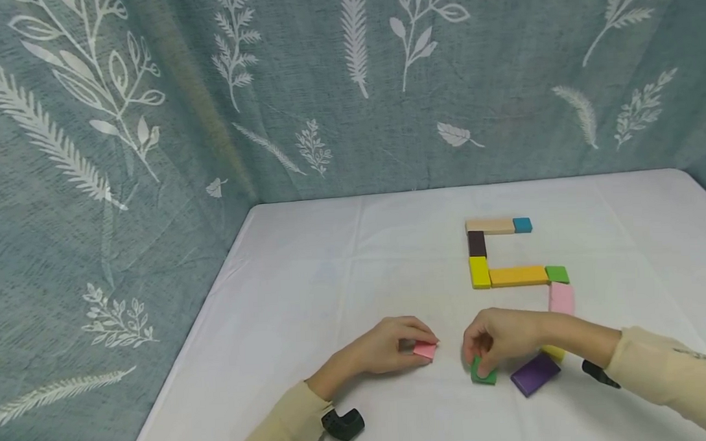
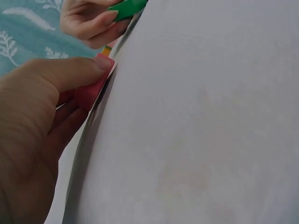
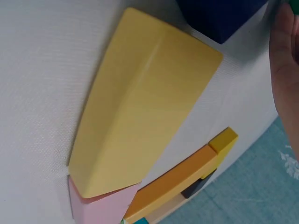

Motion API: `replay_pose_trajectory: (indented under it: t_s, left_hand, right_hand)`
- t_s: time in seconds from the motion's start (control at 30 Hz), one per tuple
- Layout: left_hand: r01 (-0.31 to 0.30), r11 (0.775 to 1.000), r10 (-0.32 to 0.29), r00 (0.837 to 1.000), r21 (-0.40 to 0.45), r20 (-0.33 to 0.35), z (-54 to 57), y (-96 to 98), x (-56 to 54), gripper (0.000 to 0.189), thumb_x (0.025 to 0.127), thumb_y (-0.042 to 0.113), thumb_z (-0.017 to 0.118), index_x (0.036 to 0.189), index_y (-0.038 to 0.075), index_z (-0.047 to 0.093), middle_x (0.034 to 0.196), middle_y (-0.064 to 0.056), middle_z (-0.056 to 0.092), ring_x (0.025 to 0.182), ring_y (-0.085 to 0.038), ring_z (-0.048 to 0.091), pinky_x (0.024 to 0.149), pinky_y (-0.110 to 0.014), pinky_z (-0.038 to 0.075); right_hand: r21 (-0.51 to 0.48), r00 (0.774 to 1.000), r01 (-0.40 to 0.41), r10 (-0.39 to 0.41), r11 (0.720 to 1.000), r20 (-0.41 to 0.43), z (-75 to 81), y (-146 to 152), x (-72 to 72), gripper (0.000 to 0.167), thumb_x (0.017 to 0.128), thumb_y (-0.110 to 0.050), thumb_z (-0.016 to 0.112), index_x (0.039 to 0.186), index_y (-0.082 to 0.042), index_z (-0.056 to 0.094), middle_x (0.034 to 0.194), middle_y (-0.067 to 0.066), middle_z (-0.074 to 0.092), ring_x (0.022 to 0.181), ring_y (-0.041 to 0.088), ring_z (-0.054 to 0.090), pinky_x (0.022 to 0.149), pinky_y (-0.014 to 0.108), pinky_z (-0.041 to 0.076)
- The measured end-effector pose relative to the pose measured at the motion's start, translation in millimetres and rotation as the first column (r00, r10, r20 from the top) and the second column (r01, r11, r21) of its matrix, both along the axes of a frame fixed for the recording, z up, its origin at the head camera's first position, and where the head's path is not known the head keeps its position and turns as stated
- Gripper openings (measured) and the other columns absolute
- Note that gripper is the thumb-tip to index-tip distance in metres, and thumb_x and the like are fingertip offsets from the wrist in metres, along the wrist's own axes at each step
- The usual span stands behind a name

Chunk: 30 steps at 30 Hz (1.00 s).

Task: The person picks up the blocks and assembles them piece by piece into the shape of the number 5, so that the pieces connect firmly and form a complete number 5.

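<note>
My left hand (image 1: 386,346) pinches a small pink block (image 1: 424,350) between thumb and fingers, low over the white table. In the left wrist view this block (image 2: 91,92) looks redder. To the right of it, my right hand (image 1: 505,335) grips a green block (image 1: 484,375) by its top. A purple block (image 1: 535,374) lies slantwise beside that hand. Under the right wrist a yellow block (image 1: 553,352) is mostly hidden; the right wrist view shows it whole (image 3: 145,102), its end meeting a pink block (image 3: 103,205).
Blocks form a bent line farther back: beige (image 1: 490,227), blue (image 1: 522,225), dark brown (image 1: 477,244), yellow (image 1: 480,272), orange (image 1: 518,276), green (image 1: 557,274) and pink (image 1: 561,298). A leaf-patterned curtain (image 1: 385,141) hangs behind the table (image 1: 308,267).
</note>
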State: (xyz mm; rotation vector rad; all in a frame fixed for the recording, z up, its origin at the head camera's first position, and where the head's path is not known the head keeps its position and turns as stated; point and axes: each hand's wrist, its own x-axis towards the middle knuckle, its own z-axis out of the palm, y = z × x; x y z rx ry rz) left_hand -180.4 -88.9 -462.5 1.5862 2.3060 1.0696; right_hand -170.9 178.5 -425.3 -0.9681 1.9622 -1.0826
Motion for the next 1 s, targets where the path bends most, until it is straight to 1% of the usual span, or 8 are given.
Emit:
replay_pose_trajectory:
  t_s: [0.17,0.33,0.43,0.5,0.67,0.73,0.83,1.0]
  left_hand:
    - [0.021,1.000,-0.021,1.000,-0.011,-0.001,2.2,10.0,0.8,0.027,0.082,0.006,0.075,0.108,0.000,0.070,0.107,-0.007,0.066,0.103,-0.008,0.058,0.089,-0.016,0.042]
    - [0.056,0.998,-0.056,0.998,-0.011,0.020,3.9,21.0,2.3,0.027,0.082,0.005,0.075,0.108,-0.001,0.069,0.108,-0.008,0.066,0.103,-0.009,0.058,0.090,-0.015,0.042]
    - [0.071,0.997,-0.071,0.997,-0.036,0.009,4.1,26.9,3.2,0.028,0.083,0.007,0.074,0.109,-0.001,0.069,0.108,-0.008,0.065,0.104,-0.007,0.057,0.090,-0.015,0.042]
    - [0.081,0.996,-0.080,0.996,-0.039,0.031,3.8,30.5,3.7,0.029,0.083,0.006,0.074,0.110,-0.001,0.069,0.108,-0.009,0.065,0.104,-0.008,0.058,0.089,-0.015,0.042]
    - [0.097,0.994,-0.095,0.995,-0.051,0.036,1.5,36.9,4.1,0.029,0.083,0.006,0.074,0.111,-0.001,0.068,0.109,-0.009,0.065,0.104,-0.007,0.057,0.090,-0.014,0.041]
    - [0.100,0.993,-0.099,0.995,-0.056,0.026,0.9,38.3,4.5,0.029,0.083,0.007,0.074,0.111,0.000,0.069,0.109,-0.008,0.065,0.104,-0.006,0.056,0.090,-0.013,0.041]
    - [0.105,0.993,-0.103,0.994,-0.046,0.035,0.9,39.9,5.8,0.029,0.083,0.006,0.074,0.110,-0.001,0.068,0.109,-0.009,0.065,0.104,-0.007,0.057,0.090,-0.014,0.041]
    - [0.096,0.995,-0.095,0.995,-0.040,0.028,0.5,42.4,8.7,0.028,0.083,0.007,0.074,0.109,-0.001,0.069,0.108,-0.008,0.065,0.104,-0.006,0.057,0.090,-0.014,0.041]
  right_hand:
    - [0.020,0.999,-0.050,0.050,0.999,0.011,1.8,1.1,2.6,0.009,0.080,-0.009,0.076,0.086,-0.011,0.070,0.072,-0.011,0.060,0.065,0.001,0.050,0.061,0.019,0.045]
    - [0.085,0.999,-0.050,0.049,0.995,0.014,3.9,2.4,5.4,0.010,0.079,-0.009,0.076,0.087,-0.013,0.071,0.075,-0.013,0.061,0.068,0.001,0.051,0.064,0.020,0.047]
    - [0.101,0.999,-0.053,0.052,0.993,0.016,4.5,4.6,7.1,0.011,0.080,-0.009,0.076,0.088,-0.015,0.071,0.078,-0.013,0.061,0.070,0.002,0.052,0.065,0.020,0.048]
    - [0.101,0.998,-0.064,0.063,0.993,0.014,4.6,6.0,7.6,0.011,0.080,-0.009,0.076,0.089,-0.015,0.072,0.079,-0.013,0.060,0.071,0.001,0.052,0.066,0.020,0.048]
    - [0.099,0.994,-0.103,0.105,0.990,-0.013,4.6,8.9,8.6,0.012,0.081,-0.008,0.074,0.091,-0.014,0.073,0.086,-0.014,0.060,0.075,0.002,0.053,0.069,0.021,0.049]
    - [0.102,0.994,-0.109,0.112,0.989,-0.022,4.8,10.0,9.2,0.012,0.081,-0.008,0.074,0.091,-0.015,0.073,0.088,-0.015,0.060,0.077,0.002,0.053,0.070,0.021,0.049]
    - [0.098,0.993,-0.111,0.114,0.989,-0.025,4.7,11.2,10.6,0.013,0.081,-0.008,0.074,0.091,-0.016,0.073,0.089,-0.015,0.060,0.078,0.002,0.054,0.070,0.021,0.049]
    - [0.068,0.992,-0.123,0.125,0.990,-0.035,3.8,13.1,12.1,0.014,0.081,-0.008,0.074,0.093,-0.016,0.073,0.093,-0.015,0.060,0.079,0.001,0.054,0.071,0.022,0.050]
